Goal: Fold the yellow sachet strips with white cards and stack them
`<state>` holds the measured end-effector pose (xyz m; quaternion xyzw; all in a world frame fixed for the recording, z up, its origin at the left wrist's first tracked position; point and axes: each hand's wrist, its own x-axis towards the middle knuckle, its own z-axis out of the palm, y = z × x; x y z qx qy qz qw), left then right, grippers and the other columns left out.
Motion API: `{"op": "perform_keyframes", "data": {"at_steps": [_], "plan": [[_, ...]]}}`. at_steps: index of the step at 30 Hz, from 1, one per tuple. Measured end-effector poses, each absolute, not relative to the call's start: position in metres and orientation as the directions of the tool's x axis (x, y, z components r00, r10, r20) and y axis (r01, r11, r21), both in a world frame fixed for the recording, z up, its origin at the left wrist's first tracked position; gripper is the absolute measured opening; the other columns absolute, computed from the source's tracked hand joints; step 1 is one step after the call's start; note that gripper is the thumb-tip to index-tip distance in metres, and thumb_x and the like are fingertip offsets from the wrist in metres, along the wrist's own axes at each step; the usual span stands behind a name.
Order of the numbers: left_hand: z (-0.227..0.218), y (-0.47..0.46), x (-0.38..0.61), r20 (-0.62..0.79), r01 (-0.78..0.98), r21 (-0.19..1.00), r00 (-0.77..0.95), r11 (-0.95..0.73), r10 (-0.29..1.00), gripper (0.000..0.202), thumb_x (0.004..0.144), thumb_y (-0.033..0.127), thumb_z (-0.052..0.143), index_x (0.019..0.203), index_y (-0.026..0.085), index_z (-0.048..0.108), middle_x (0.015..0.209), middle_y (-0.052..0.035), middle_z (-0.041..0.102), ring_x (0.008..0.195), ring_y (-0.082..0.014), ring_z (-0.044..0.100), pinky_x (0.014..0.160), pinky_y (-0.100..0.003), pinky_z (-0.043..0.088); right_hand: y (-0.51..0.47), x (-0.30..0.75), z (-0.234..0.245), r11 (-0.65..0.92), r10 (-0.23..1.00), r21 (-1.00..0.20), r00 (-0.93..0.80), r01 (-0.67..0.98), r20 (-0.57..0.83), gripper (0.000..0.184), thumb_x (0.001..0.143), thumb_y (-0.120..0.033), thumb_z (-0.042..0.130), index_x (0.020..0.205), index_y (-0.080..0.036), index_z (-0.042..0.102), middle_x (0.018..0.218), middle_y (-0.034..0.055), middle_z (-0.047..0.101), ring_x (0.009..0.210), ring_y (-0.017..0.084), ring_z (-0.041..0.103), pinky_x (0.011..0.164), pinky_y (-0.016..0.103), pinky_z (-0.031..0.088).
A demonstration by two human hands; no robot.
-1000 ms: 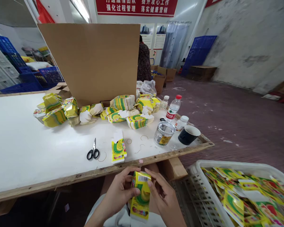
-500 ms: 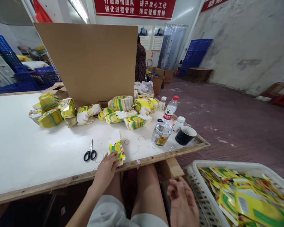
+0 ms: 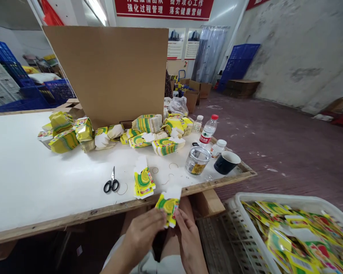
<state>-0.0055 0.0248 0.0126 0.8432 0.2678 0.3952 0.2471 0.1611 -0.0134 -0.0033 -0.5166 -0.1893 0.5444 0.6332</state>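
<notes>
Carton (image 3: 168,205), flat and yellow-green, is held just below the near edge of the table (image 3: 31,182). Left hand (image 3: 143,236) and right hand (image 3: 189,241) each have a closed grip on its lower end, fingertips pinching it. Scissors (image 3: 111,185) and a small stack of blanks (image 3: 143,182) lie on the table near that edge.

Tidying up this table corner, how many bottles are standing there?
3: a red-capped water bottle, a small bottle just behind it, and a white-capped bottle beside the dark mug. More may be hidden.
</notes>
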Motion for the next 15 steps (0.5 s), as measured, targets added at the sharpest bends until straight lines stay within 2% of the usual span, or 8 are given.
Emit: {"op": "perform_keyframes", "data": {"at_steps": [2, 3, 5, 6, 8, 10, 12, 15], "plan": [[0.014, 0.015, 0.001, 0.526, 0.125, 0.704, 0.569, -0.699, 0.632, 0.038, 0.091, 0.009, 0.057, 0.121, 0.028, 0.071, 0.123, -0.0098, 0.074, 0.122, -0.0259, 0.064, 0.111, -0.044, 0.045, -0.014, 0.166, -0.001, -0.096, 0.883, -0.850, 0.350, -0.518, -0.314, 0.049, 0.059, -0.052, 0.088, 0.092, -0.018, 0.077, 0.081, 0.0068, 0.078, 0.068, 0.022, 0.069, 0.058, 0.029, 0.053], [0.015, 0.012, 0.004, 0.502, 0.090, 0.775, 0.514, -0.626, 0.695, 0.040, 0.090, 0.012, 0.061, 0.125, 0.029, 0.068, 0.131, -0.0100, 0.069, 0.129, -0.0270, 0.058, 0.114, -0.045, 0.041, -0.016, 0.168, 0.000, -0.078, 0.877, -0.849, 0.369, -0.522, -0.307, 0.048, 0.058, -0.049, 0.089, 0.091, -0.018, 0.076, 0.082, 0.0061, 0.078, 0.071, 0.022, 0.070, 0.061, 0.029, 0.054], [0.015, 0.012, 0.009, 0.374, -0.043, 0.922, 0.342, -0.384, 0.862, 0.045, 0.090, 0.023, 0.065, 0.134, 0.030, 0.061, 0.147, -0.0104, 0.056, 0.138, -0.0290, 0.047, 0.116, -0.046, 0.037, -0.019, 0.168, 0.001, -0.049, 0.873, -0.860, 0.397, -0.508, -0.285, 0.045, 0.059, -0.046, 0.090, 0.091, -0.019, 0.073, 0.080, 0.0053, 0.078, 0.075, 0.022, 0.071, 0.067, 0.030, 0.056], [0.016, 0.013, 0.011, 0.255, -0.146, 0.965, 0.291, -0.220, 0.922, 0.048, 0.090, 0.031, 0.065, 0.137, 0.030, 0.058, 0.150, -0.0110, 0.052, 0.139, -0.0299, 0.046, 0.115, -0.046, 0.038, -0.020, 0.167, 0.001, -0.053, 0.880, -0.868, 0.389, -0.494, -0.274, 0.044, 0.061, -0.046, 0.089, 0.091, -0.019, 0.072, 0.079, 0.0055, 0.077, 0.075, 0.023, 0.071, 0.068, 0.030, 0.056], [0.021, 0.016, 0.014, 0.005, -0.336, 0.934, 0.345, 0.118, 0.939, 0.051, 0.088, 0.045, 0.066, 0.136, 0.028, 0.059, 0.143, -0.0128, 0.060, 0.133, -0.0322, 0.053, 0.109, -0.045, 0.044, -0.023, 0.161, -0.001, -0.074, 0.904, -0.886, 0.345, -0.458, -0.254, 0.043, 0.064, -0.048, 0.087, 0.090, -0.019, 0.071, 0.076, 0.0069, 0.077, 0.072, 0.024, 0.072, 0.066, 0.032, 0.057], [0.028, 0.017, 0.015, -0.138, -0.403, 0.838, 0.496, 0.368, 0.857, 0.053, 0.082, 0.052, 0.070, 0.126, 0.023, 0.068, 0.128, -0.0150, 0.070, 0.121, -0.0344, 0.063, 0.100, -0.044, 0.051, -0.025, 0.155, -0.002, -0.076, 0.925, -0.899, 0.307, -0.431, -0.225, 0.043, 0.064, -0.051, 0.086, 0.088, -0.018, 0.072, 0.076, 0.0086, 0.077, 0.072, 0.026, 0.072, 0.066, 0.034, 0.058], [0.036, 0.016, 0.017, -0.158, -0.416, 0.780, 0.592, 0.467, 0.791, 0.054, 0.075, 0.051, 0.077, 0.118, 0.018, 0.073, 0.116, -0.0156, 0.075, 0.110, -0.0340, 0.068, 0.093, -0.041, 0.053, -0.027, 0.153, -0.002, -0.060, 0.930, -0.908, 0.308, -0.416, -0.202, 0.042, 0.063, -0.052, 0.086, 0.085, -0.018, 0.074, 0.080, 0.0095, 0.077, 0.075, 0.027, 0.073, 0.067, 0.035, 0.058], [0.042, 0.015, 0.019, -0.106, -0.426, 0.787, 0.620, 0.447, 0.777, 0.053, 0.070, 0.047, 0.083, 0.114, 0.017, 0.075, 0.106, -0.0141, 0.078, 0.100, -0.0299, 0.070, 0.085, -0.034, 0.053, -0.029, 0.155, 0.003, -0.057, 0.927, -0.922, 0.323, -0.382, -0.191, 0.038, 0.065, -0.050, 0.085, 0.086, -0.019, 0.076, 0.089, 0.0103, 0.078, 0.082, 0.028, 0.073, 0.071, 0.036, 0.058]]}}
